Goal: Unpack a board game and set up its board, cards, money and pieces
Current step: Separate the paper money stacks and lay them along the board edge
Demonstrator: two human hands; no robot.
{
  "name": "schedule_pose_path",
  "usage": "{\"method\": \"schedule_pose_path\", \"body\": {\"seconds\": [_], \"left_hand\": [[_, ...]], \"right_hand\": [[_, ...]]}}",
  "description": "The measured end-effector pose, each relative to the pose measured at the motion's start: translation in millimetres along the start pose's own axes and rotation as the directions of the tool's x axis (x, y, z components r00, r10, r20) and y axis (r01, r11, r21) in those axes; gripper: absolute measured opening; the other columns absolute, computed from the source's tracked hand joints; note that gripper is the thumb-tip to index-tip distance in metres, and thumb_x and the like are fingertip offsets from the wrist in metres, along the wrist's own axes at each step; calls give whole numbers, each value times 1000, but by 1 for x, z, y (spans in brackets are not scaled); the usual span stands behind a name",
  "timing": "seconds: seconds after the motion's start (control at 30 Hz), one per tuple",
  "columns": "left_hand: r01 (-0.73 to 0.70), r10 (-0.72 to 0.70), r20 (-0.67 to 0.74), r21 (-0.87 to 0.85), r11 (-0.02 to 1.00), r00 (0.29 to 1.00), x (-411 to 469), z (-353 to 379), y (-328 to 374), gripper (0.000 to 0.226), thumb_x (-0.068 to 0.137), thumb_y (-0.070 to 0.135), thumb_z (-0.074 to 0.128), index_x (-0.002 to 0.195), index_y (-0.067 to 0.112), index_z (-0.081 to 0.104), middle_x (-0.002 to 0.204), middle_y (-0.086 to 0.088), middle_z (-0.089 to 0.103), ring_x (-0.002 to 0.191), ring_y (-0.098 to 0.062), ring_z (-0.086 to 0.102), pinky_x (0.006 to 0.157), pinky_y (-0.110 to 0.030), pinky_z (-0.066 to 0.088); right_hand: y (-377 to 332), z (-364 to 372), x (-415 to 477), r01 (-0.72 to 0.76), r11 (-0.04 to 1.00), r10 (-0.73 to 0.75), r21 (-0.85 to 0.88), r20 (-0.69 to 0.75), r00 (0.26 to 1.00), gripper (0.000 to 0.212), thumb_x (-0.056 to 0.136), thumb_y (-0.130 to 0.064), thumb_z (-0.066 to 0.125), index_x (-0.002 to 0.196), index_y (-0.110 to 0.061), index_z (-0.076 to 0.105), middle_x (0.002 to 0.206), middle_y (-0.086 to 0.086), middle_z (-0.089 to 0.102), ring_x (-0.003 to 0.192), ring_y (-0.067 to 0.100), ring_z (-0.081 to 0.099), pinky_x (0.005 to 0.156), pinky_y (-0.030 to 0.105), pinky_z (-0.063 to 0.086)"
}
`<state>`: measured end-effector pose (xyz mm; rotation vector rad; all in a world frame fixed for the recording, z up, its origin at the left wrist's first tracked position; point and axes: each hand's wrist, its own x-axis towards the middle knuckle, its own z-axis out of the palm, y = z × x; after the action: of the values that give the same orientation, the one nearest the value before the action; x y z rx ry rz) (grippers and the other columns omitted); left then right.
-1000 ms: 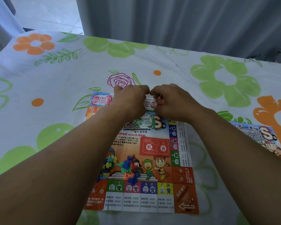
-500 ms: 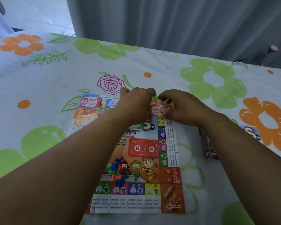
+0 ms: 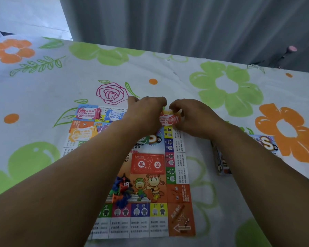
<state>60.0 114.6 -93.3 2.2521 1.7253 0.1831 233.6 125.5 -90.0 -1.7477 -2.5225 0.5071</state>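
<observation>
Over the far edge of the game board (image 3: 177,175) on a flowered cloth (image 3: 43,90), the right hand (image 3: 193,118) pinches a red money bundle (image 3: 169,120) in curled fingers, while the left hand (image 3: 146,111) curls beside it, its grip hidden

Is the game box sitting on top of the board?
No, the box lies on the flowery cloth to the right of the board, off its edge.

The red money stack (image 3: 169,119) has moved from over the game board's (image 3: 150,220) middle to its far right corner, beneath the right hand (image 3: 191,118).
</observation>
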Motion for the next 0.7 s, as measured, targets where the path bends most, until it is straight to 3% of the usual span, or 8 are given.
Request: {"method": "schedule_pose_path", "body": {"seconds": [0.7], "left_hand": [[18, -18, 15, -44, 999, 1000, 5, 3, 5, 54, 86, 20, 71, 134, 26, 47, 123, 4, 66, 118, -22, 58, 105, -45, 26]], "right_hand": [[-3, 1, -2, -19, 999, 19, 28, -27, 999, 40, 87, -24, 68, 126, -26, 59, 119, -4, 65, 103, 19, 62, 88, 39, 51]]}}
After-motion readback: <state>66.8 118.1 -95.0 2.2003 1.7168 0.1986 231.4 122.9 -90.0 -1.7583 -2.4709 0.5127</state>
